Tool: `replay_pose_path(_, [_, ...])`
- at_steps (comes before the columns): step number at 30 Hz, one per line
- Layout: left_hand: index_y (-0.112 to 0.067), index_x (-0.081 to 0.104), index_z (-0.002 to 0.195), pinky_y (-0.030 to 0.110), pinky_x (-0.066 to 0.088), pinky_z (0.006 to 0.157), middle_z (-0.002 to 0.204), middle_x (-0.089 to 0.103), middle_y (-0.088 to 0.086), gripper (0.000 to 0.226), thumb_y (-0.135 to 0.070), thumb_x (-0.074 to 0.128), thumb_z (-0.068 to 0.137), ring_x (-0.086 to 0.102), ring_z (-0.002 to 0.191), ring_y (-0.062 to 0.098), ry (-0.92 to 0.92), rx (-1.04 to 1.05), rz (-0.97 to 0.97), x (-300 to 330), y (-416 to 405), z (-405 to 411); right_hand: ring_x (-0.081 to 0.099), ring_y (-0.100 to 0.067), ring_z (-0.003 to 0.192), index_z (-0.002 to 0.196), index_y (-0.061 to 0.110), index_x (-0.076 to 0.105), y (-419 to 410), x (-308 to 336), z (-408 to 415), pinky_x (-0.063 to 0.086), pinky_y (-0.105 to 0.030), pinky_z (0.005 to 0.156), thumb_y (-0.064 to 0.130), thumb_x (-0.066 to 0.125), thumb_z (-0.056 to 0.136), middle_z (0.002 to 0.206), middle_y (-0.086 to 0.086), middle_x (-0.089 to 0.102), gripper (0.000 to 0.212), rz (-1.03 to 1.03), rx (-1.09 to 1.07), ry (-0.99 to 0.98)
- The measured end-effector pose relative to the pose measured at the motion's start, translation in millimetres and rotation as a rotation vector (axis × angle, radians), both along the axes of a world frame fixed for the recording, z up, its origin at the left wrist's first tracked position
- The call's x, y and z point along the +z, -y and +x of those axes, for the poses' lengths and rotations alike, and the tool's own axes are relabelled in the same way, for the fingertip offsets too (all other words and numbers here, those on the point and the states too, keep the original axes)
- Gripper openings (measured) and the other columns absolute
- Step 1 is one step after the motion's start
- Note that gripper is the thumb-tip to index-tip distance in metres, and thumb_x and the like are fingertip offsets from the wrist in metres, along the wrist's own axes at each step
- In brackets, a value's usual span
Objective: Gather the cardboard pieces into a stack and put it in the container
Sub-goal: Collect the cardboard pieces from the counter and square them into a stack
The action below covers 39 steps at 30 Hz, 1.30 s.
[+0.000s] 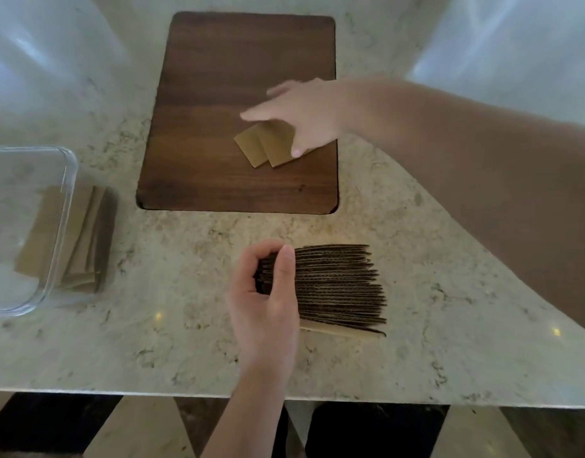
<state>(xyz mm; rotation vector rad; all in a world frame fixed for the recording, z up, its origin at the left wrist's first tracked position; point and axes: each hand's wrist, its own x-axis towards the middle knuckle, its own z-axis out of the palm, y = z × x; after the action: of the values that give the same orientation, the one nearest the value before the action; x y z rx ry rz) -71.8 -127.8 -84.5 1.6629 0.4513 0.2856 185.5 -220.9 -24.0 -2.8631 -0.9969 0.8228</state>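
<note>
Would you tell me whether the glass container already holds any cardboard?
Yes: through the glass container wall, a few cardboard pieces show inside, leaning near its right side.

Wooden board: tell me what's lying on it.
Two overlapping cardboard pieces lie on the wooden board. The right hand covers their far right corner, hiding anything beneath.

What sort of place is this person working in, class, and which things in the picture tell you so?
Probably a home kitchen: a speckled stone countertop, a wooden cutting board lying on it, and a clear glass food container at the left edge.
</note>
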Motion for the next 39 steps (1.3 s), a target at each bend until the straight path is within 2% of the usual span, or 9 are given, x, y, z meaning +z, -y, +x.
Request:
replay_pose_path(5, [-0.049, 0.07, 0.089, 0.025, 0.053, 0.078, 0.09, 0.071, -0.018, 0.011, -0.044, 0.063, 0.096, 0.067, 0.087, 0.007, 0.007, -0.015, -0.02, -5, -2, 0, 0.043, -0.035, 0.132, 0.141, 0.013, 0.05, -3, -6, -1, 0.037, -0.054, 0.104, 0.045, 0.085, 0.08, 0.136, -0.012, 0.048, 0.078, -0.076, -0.021, 0.164])
replay_pose_path(10, [-0.049, 0.069, 0.09, 0.029, 0.05, 0.076, 0.089, 0.071, -0.02, 0.011, -0.045, 0.062, 0.097, 0.066, 0.084, 0.006, 0.02, -0.021, -0.026, -7, -2, 0, 0.05, -0.023, 0.099, 0.093, 0.021, 0.047, 83, -3, -2, 0.037, -0.034, 0.07, 0.047, 0.068, 0.095, 0.106, 0.001, 0.046, 0.034, 0.102, -0.244, -0.001])
replay_pose_path(15, [-0.05, 0.068, 0.089, 0.018, 0.051, 0.074, 0.087, 0.07, -0.022, 0.012, -0.044, 0.061, 0.097, 0.064, 0.082, 0.001, 0.013, -0.009, -0.037, -11, -1, -1, 0.053, -0.037, 0.121, 0.103, 0.025, 0.057, 181, -2, 7, 0.045, -0.055, 0.103, 0.029, 0.074, 0.094, 0.136, -0.002, 0.044, 0.019, -0.103, -0.517, -0.048])
replay_pose_path(20, [-0.05, 0.068, 0.09, 0.018, 0.051, 0.075, 0.088, 0.07, -0.021, 0.013, -0.042, 0.06, 0.098, 0.064, 0.083, 0.003, 0.028, -0.009, -0.009, -10, 0, 0, 0.057, -0.033, 0.107, 0.136, 0.03, 0.04, 179, -13, -27, 0.045, -0.042, 0.083, 0.037, 0.087, 0.082, 0.121, 0.0, 0.052, 0.071, -0.043, -0.571, -0.083])
replay_pose_path(24, [-0.05, 0.068, 0.089, 0.034, 0.054, 0.079, 0.088, 0.069, -0.02, 0.013, -0.043, 0.061, 0.097, 0.063, 0.084, 0.007, 0.019, 0.001, -0.013, -8, 2, 0, 0.06, -0.032, 0.096, 0.102, 0.016, 0.058, 148, -3, -65, 0.038, -0.031, 0.062, 0.03, 0.082, 0.086, 0.093, -0.002, 0.059, 0.031, 0.025, -0.564, -0.043])
replay_pose_path(29, [-0.057, 0.066, 0.09, 0.032, 0.052, 0.103, 0.122, 0.06, -0.007, 0.011, -0.047, 0.062, 0.093, 0.061, 0.116, 0.008, 0.025, -0.001, 0.044, -7, 2, 0, 0.056, -0.019, 0.089, 0.09, 0.027, 0.046, 63, 11, -140, 0.048, -0.036, 0.072, 0.02, 0.057, 0.103, 0.094, 0.004, 0.055, 0.019, 0.235, -0.266, -0.016])
replay_pose_path(33, [-0.058, 0.06, 0.115, 0.057, 0.046, 0.114, 0.143, 0.058, 0.003, 0.032, -0.033, 0.065, 0.095, 0.055, 0.14, 0.024, 0.069, 0.043, -0.048, -8, 3, 0, 0.046, -0.007, 0.066, 0.089, 0.027, 0.035, 27, 13, -174, 0.04, -0.033, 0.055, 0.017, 0.05, 0.107, 0.078, 0.011, 0.047, 0.025, 0.318, -0.165, 0.049])
replay_pose_path(36, [-0.033, 0.049, 0.144, 0.064, 0.042, 0.117, 0.153, 0.052, 0.01, 0.052, -0.022, 0.067, 0.097, 0.05, 0.147, 0.032, 0.106, 0.043, -0.13, -13, 3, -1, 0.048, -0.013, 0.072, 0.099, 0.024, 0.043, 22, 16, -182, 0.043, -0.034, 0.06, 0.015, 0.048, 0.106, 0.083, 0.009, 0.047, 0.013, 0.341, -0.152, 0.079])
replay_pose_path(39, [-0.031, 0.041, 0.154, 0.055, 0.045, 0.118, 0.157, 0.049, -0.016, 0.06, -0.024, 0.064, 0.099, 0.051, 0.145, 0.009, 0.11, 0.015, -0.124, -15, 2, -3, 0.058, -0.021, 0.094, 0.122, 0.021, 0.053, 23, 11, -186, 0.053, -0.039, 0.077, 0.021, 0.042, 0.109, 0.103, 0.005, 0.059, 0.017, 0.302, -0.15, 0.066])
